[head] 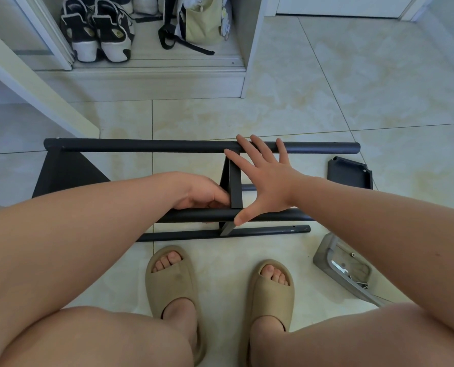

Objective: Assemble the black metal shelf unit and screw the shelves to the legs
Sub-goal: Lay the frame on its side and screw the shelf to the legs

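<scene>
Head view looks down on the black shelf unit (61,178), lying on its side on the tiled floor (300,102) just ahead of the person's slippers (170,282). Its middle shelf (235,186) stands edge-on between the far leg (154,145) and the near leg (189,215). The right hand (265,178) is spread wide, fingers pressing the far leg and thumb on the near one, bracing them. The left hand (199,194) curls against the shelf's near end; whether it pinches a screw or the shelf itself I cannot tell. A loose leg (194,235) lies alongside, a spare shelf (350,174) and a grey tray (326,256) of small hardware sit to the right. Likely trouble: if the brace eases, the shelf could tip, the holes could drift out of line, and a finger could get nipped.
</scene>
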Demonstrator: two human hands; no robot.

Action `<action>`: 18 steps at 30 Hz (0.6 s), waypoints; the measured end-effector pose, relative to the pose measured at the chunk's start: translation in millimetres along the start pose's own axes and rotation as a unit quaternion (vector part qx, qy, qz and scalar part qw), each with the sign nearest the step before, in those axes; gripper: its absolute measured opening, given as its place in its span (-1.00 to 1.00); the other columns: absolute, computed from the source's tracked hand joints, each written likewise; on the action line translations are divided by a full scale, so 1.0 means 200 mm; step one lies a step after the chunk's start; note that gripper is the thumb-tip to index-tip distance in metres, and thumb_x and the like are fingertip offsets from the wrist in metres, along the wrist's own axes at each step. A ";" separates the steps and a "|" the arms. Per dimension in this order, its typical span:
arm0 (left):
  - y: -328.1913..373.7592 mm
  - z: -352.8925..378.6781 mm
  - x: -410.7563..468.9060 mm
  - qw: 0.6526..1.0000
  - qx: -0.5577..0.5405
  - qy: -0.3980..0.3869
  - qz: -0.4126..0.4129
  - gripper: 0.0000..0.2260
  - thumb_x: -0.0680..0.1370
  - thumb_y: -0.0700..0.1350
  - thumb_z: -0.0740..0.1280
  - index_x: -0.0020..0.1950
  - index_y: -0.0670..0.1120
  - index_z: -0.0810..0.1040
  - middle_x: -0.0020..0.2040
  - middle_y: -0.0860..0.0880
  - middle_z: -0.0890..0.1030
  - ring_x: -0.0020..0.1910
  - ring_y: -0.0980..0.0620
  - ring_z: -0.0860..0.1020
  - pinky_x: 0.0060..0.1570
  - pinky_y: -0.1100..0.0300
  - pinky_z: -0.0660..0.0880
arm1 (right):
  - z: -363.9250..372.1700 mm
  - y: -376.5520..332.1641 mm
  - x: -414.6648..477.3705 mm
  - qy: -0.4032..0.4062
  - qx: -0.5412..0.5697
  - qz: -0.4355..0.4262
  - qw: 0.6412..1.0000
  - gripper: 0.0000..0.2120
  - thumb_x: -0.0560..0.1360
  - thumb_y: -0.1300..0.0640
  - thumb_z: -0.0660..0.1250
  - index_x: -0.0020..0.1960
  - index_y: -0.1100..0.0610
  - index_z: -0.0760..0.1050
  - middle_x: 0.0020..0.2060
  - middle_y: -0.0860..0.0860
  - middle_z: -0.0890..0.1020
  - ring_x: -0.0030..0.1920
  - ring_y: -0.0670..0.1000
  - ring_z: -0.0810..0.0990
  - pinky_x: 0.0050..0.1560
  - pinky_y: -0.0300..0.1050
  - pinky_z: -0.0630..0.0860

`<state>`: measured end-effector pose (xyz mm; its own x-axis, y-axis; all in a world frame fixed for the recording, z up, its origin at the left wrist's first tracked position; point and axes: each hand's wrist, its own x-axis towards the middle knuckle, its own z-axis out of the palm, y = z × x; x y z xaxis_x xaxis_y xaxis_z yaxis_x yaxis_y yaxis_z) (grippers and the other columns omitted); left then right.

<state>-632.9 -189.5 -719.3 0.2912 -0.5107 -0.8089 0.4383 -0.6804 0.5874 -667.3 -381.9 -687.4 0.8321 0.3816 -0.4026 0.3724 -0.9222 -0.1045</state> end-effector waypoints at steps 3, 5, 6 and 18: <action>-0.01 -0.01 0.00 1.000 -0.014 -0.008 0.007 -0.86 0.58 -0.19 0.33 -0.09 -0.07 0.68 -0.19 0.01 0.70 -0.15 0.06 0.63 0.10 0.13 0.49 | 0.00 0.00 0.00 -0.001 0.000 0.001 1.000 0.37 0.03 -0.76 0.15 0.57 -0.21 -0.43 0.57 -0.06 -0.45 0.55 0.08 -0.50 0.44 0.41 -0.47; -0.01 -0.02 -0.01 0.999 -0.018 -0.028 0.011 -0.78 0.59 -0.23 0.29 -0.12 -0.04 0.71 -0.19 0.03 0.71 -0.20 0.13 0.66 0.03 0.17 0.48 | 0.00 0.00 0.00 -0.001 0.000 0.000 1.000 0.37 0.03 -0.76 0.15 0.57 -0.21 -0.43 0.56 -0.07 -0.45 0.55 0.08 -0.50 0.44 0.42 -0.47; -0.01 -0.02 -0.02 0.999 -0.021 -0.035 0.010 -0.75 0.59 -0.24 0.28 -0.14 -0.04 0.72 -0.17 0.03 0.71 -0.20 0.13 0.66 0.03 0.17 0.48 | 0.00 0.00 0.00 -0.002 0.000 0.000 1.000 0.37 0.03 -0.76 0.15 0.57 -0.21 -0.43 0.56 -0.07 -0.45 0.55 0.08 -0.50 0.44 0.41 -0.47; 0.01 0.00 -0.01 1.000 -0.013 -0.010 -0.001 -0.89 0.59 -0.19 0.30 -0.02 -0.11 0.63 -0.24 -0.04 0.64 -0.27 0.03 0.57 -0.18 0.18 0.52 | -0.01 0.00 0.00 -0.003 -0.003 0.000 1.000 0.37 0.02 -0.76 0.12 0.58 -0.20 -0.43 0.57 -0.06 -0.44 0.56 0.10 -0.49 0.44 0.43 -0.44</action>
<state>-632.8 -189.7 -717.7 0.2736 -0.5202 -0.8090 0.4604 -0.6677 0.5851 -666.0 -382.1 -686.6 0.8299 0.3815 -0.4072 0.3747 -0.9218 -0.0999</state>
